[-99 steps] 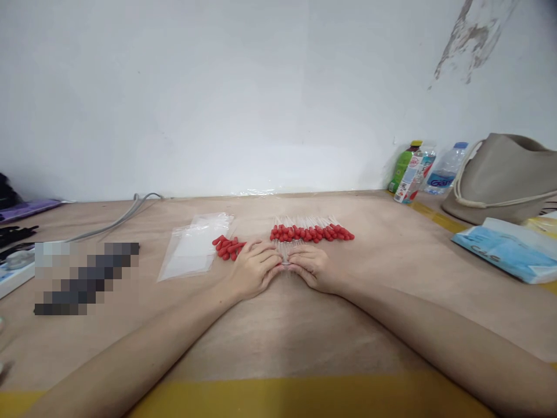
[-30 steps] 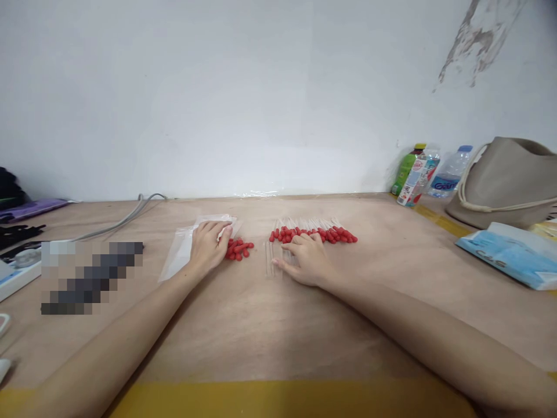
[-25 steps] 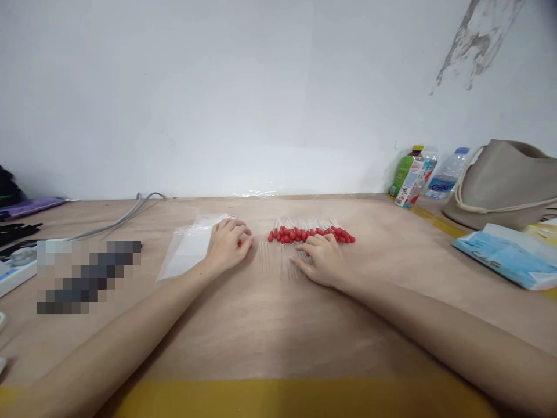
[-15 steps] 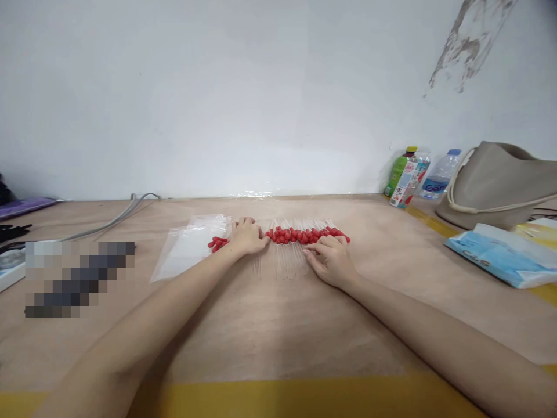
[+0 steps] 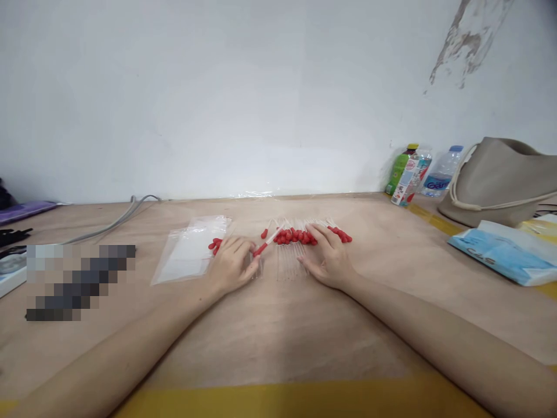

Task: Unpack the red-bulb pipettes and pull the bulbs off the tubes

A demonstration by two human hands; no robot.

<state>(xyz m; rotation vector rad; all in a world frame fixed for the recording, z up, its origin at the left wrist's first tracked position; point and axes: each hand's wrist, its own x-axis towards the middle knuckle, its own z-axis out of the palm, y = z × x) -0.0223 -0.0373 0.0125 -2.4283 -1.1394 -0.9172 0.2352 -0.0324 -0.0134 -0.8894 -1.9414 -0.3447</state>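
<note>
A row of red-ended clear sticks (image 5: 293, 236) lies across the table, red ends bunched side by side and thin see-through stems reaching towards me and towards the wall. Between the thumb and fingers of my left hand (image 5: 232, 266) is one red-ended stick (image 5: 260, 250), its pale stem slanting up to the right. My right hand (image 5: 331, 258) rests over the row's right part, fingers apart and thumb stretched out, touching the sticks. More red ends (image 5: 214, 244) show left of my left hand, on a clear plastic bag (image 5: 183, 249). A loose red end (image 5: 264, 233) lies left of the row.
Bottles (image 5: 400, 171) and a grey bag (image 5: 491, 180) stand at the back right, with a blue packet (image 5: 491, 249) before them. A cable (image 5: 108, 223) runs along the left beside a blurred-out dark object (image 5: 82, 283). Yellow tape (image 5: 278, 400) lines the near edge.
My left hand has drawn back towards me and a little left, now with a stick in its fingers. My right hand's fingers have spread further over the row.
</note>
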